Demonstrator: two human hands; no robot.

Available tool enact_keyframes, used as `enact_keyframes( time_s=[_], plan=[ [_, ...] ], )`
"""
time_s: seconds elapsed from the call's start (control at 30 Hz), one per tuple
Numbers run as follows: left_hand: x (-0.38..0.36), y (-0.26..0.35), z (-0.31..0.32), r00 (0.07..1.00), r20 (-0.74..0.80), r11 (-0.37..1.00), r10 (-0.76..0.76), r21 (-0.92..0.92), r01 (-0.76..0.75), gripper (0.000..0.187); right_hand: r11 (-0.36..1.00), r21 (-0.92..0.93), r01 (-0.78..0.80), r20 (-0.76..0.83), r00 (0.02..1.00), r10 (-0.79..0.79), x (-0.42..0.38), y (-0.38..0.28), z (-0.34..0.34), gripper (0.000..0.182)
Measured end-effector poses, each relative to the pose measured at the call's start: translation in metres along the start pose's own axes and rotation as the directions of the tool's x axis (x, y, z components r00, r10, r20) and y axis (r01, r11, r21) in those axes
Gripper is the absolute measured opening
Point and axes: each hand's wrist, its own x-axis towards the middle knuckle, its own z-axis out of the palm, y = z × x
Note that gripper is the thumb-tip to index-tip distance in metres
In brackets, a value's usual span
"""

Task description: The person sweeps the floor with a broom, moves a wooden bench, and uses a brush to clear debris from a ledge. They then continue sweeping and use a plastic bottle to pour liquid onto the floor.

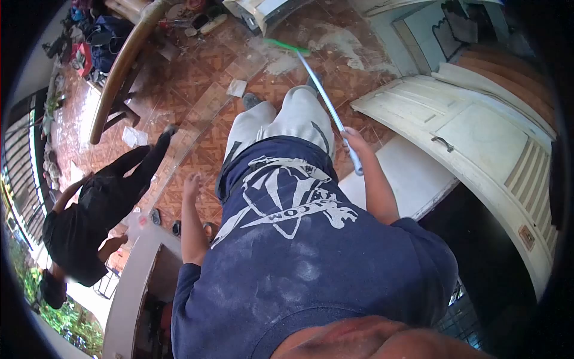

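Observation:
My right hand (357,139) is closed around the upper part of a long-handled broom (326,99) with a pale blue-grey handle. The handle slants forward, and its narrow green head (287,46) rests on the tiled floor ahead of my feet. Whitish dust (338,45) is smeared on the tiles around and beyond the head. My left hand (191,185) hangs at my side, away from the broom, with its fingers loosely bent and nothing visible in them.
A person in black (98,200) stands to my left. A white louvred door (460,134) lies to my right, near a white surface (397,173). Wooden furniture (122,69) stands ahead left. White sheets (237,88) and footwear (155,216) lie on the floor.

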Motion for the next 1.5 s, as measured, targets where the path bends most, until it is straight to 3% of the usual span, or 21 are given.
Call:
enact_keyframes(
  time_s=[0.07,0.1,0.17,0.27,0.4,0.5,0.63,0.7,0.77,0.8,0.9,0.97,1.0,1.07,1.13,1.23,1.27,1.3,1.33,1.4,1.5],
  plan=[
    [0.018,0.026,0.016,0.981,-0.019,0.981,0.195,0.011,-0.195,0.031,0.984,0.172,0.043,-0.118,0.993,-0.022,-0.033,0.001,-0.012,0.02],
    [-0.006,0.049,-0.049,0.969,-0.13,0.977,0.211,0.064,-0.204,0.031,0.974,0.216,0.065,-0.011,0.998,-0.064,-0.001,-0.005,0.034,0.02],
    [-0.019,0.075,-0.009,0.934,-0.133,0.943,0.332,0.017,-0.333,0.028,0.946,0.237,0.222,-0.203,0.963,-0.175,-0.006,0.013,-0.013,0.02],
    [-0.025,0.101,0.025,0.937,-0.08,0.941,0.339,0.033,-0.337,0.029,0.972,0.171,0.159,-0.403,0.912,-0.078,0.029,-0.001,-0.07,0.025],
    [-0.053,0.116,0.041,0.926,-0.01,0.909,0.378,0.192,-0.369,0.032,0.99,-0.115,0.085,-0.58,0.803,-0.136,0.165,-0.014,-0.149,0.024],
    [-0.047,0.088,0.045,0.903,0.026,0.849,0.429,0.328,-0.413,0.032,0.982,-0.156,-0.102,-0.461,0.887,0.019,0.174,-0.047,-0.156,0.027],
    [-0.083,0.105,0.088,0.94,-0.095,0.922,0.329,0.248,-0.298,0.032,0.962,-0.27,-0.021,-0.383,0.92,-0.087,0.144,0.019,-0.122,0.032],
    [-0.082,0.098,0.111,0.974,-0.06,0.962,0.219,0.182,-0.205,0.033,0.976,-0.217,-0.008,-0.234,0.971,-0.045,0.102,0.046,-0.102,0.031],
    [-0.083,0.098,0.136,0.985,-0.013,0.982,0.173,0.073,-0.172,0.032,0.95,-0.283,0.134,-0.169,0.968,-0.186,0.088,0.095,-0.093,0.021],
    [-0.084,0.097,0.152,0.984,-0.064,0.985,0.168,-0.03,-0.171,0.032,0.958,-0.139,0.252,-0.08,0.961,-0.265,0.073,0.114,-0.095,0.018],
    [-0.066,0.08,0.178,0.984,-0.075,0.986,0.159,-0.043,-0.163,0.032,0.985,-0.144,0.092,-0.072,0.992,-0.103,-0.024,0.079,-0.106,0.012],
    [-0.074,0.072,0.199,0.984,-0.08,0.986,0.157,-0.04,-0.161,0.032,0.998,0.039,0.039,-0.072,0.997,-0.036,-0.051,0.075,-0.116,0.009],
    [-0.076,0.072,0.21,0.983,-0.075,0.986,0.165,-0.019,-0.167,0.031,0.999,0.031,0.04,-0.065,0.997,-0.038,-0.04,0.077,-0.124,0.009],
    [-0.073,0.066,0.219,0.983,-0.077,0.986,0.169,0.003,-0.169,0.031,0.927,-0.088,0.365,-0.216,0.901,-0.376,0.009,0.079,-0.146,0.007],
    [-0.054,0.045,0.22,0.944,0.007,0.928,0.331,0.18,-0.327,0.028,0.918,-0.043,0.393,-0.214,0.894,-0.393,0.049,0.031,-0.165,0.007],
    [-0.095,0.079,0.226,0.942,-0.035,0.921,0.333,0.226,-0.317,0.025,0.938,0.071,0.339,-0.184,0.929,-0.322,0.128,-0.02,-0.178,0.02],
    [-0.081,0.072,0.213,0.984,0.019,0.931,0.176,0.321,-0.172,0.026,0.96,0.002,0.279,-0.226,0.935,-0.271,0.155,-0.032,-0.181,0.023],
    [-0.097,0.077,0.217,0.986,0.012,0.933,0.164,0.322,-0.159,0.026,0.975,-0.066,0.212,-0.269,0.937,-0.222,0.175,-0.038,-0.181,0.025],
    [-0.122,0.099,0.215,0.98,-0.057,0.968,0.191,0.176,-0.178,0.028,0.977,-0.058,0.207,-0.26,0.941,-0.215,0.187,-0.046,-0.178,0.025],
    [-0.126,0.115,0.199,0.953,-0.165,0.967,0.255,0.054,-0.25,0.035,0.919,-0.395,-0.011,-0.171,0.983,-0.062,0.198,-0.065,-0.17,0.035],
    [-0.113,0.119,0.189,0.952,-0.205,0.973,0.228,0.028,-0.227,0.035,0.853,-0.51,0.113,-0.232,0.937,-0.263,0.169,-0.013,-0.156,0.036]
  ],
)
